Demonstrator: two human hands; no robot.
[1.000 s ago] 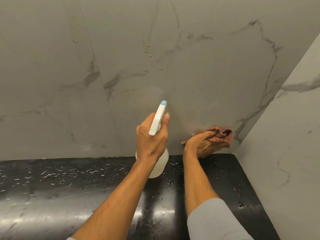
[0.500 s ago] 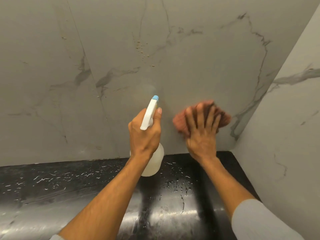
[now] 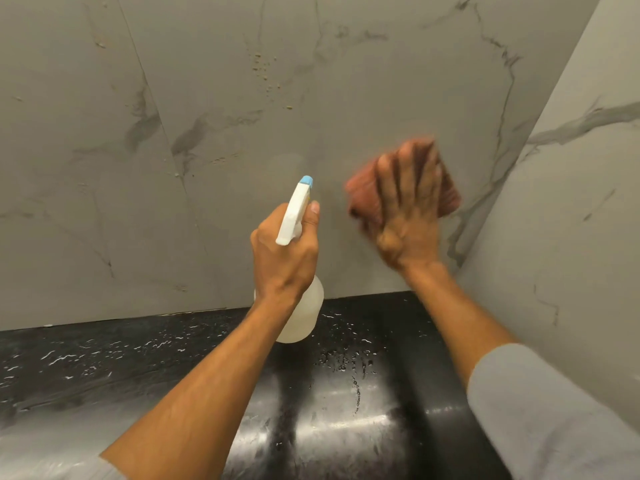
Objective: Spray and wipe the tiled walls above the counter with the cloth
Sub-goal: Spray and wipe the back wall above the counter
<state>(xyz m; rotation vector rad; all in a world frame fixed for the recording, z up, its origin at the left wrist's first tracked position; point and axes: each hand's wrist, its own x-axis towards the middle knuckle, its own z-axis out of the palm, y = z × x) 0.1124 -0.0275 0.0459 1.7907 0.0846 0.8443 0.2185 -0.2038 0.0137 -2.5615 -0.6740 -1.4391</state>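
Note:
My left hand (image 3: 282,252) grips a white spray bottle (image 3: 300,315) by the neck, its blue-tipped nozzle aimed at the grey marble-look back wall (image 3: 221,140). Its translucent body hangs below my fist, above the counter. My right hand (image 3: 408,206) lies flat, fingers spread, pressing a reddish-brown cloth (image 3: 360,194) against the back wall near the corner. That hand and the cloth are motion-blurred. Small brownish spots (image 3: 265,69) mark the wall higher up.
A glossy black counter (image 3: 104,362) with white flecks and water droplets runs under the wall. A second grey marble-look wall (image 3: 571,220) closes the corner on the right. Grey sleeves cover both forearms lower down.
My right hand has risen with the cloth from the counter-wall junction to mid-wall, going from bunched to flat and spread. The left hand keeps the bottle in roughly the same spot.

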